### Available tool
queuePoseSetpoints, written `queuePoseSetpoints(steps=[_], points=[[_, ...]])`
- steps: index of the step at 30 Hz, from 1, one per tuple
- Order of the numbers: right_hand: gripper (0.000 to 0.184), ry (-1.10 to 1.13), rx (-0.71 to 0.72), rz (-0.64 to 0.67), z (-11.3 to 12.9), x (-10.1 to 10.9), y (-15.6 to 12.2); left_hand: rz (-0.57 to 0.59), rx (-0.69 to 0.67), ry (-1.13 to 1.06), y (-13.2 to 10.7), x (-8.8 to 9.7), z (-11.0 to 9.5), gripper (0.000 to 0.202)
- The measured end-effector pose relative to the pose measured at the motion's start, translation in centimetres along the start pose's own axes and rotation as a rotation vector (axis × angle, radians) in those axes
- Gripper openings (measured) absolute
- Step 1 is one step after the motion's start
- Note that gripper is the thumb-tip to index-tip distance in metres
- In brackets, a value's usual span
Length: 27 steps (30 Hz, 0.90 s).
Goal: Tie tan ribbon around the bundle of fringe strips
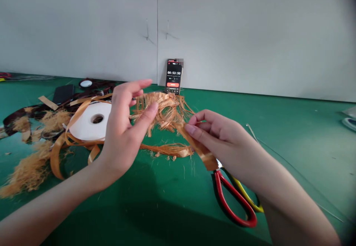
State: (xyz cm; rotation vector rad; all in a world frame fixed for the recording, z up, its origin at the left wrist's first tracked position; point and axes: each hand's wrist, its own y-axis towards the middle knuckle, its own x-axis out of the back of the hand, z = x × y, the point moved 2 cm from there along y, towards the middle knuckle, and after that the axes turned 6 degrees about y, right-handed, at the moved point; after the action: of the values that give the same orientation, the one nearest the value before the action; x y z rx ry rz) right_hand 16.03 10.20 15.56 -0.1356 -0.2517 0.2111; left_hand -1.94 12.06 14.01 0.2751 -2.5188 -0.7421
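Observation:
A frayed golden-orange satin ribbon (162, 112) forms a loose, shaggy loop above the green mat, with loose threads hanging from it. My left hand (125, 131) has it between the thumb and the fingers, near the loop's left side. My right hand (219, 136) pinches a flat, less frayed strip of the same ribbon (201, 149) between thumb and fingers. Just below that hand lie scissors with red and yellow handles (233, 199), their blades hidden under my right hand. A long frayed stretch of ribbon (167, 150) lies on the mat between my hands.
A white ribbon spool (90, 121) with loose gold ribbon around it lies left of my left hand, among tufts of orange fibre (27, 171) and dark ribbon (16, 120). A black phone (63, 94) lies behind them. A phone showing a timer (174, 76) leans against the grey wall (250, 34).

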Motion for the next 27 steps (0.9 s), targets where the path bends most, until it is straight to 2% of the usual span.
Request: queuePoseSetpoints(steps=[3,5,7,15,19,23,27], points=[[0.014,-0.003,0.022,0.031,-0.1,-0.1,0.0,0.146,-0.114,0.129,-0.1,0.0,-0.9,0.019],[0.013,-0.013,0.042,0.072,-0.1,-0.2,0.0,0.227,-0.139,0.148,-0.2,-0.2,-1.2,0.013],[0.012,-0.019,0.054,0.102,-0.1,-0.3,-0.1,0.261,-0.139,0.146,-0.3,-0.3,-1.2,0.008],[0.014,-0.07,0.006,0.065,-0.1,-0.2,-0.3,0.248,-0.002,0.001,-0.2,-0.1,-0.8,0.012],[0.015,-0.082,0.026,0.066,0.0,-0.2,-0.3,0.253,0.042,-0.071,-0.3,-0.1,-0.7,0.012],[0.017,-0.075,0.049,0.067,0.2,-0.1,-0.3,0.285,0.074,-0.2,-0.2,-0.2,-0.3,0.018],[0.018,-0.078,0.083,0.056,0.3,0.1,-0.3,0.358,0.06,-0.227,-0.1,-0.1,-0.2,0.023]])
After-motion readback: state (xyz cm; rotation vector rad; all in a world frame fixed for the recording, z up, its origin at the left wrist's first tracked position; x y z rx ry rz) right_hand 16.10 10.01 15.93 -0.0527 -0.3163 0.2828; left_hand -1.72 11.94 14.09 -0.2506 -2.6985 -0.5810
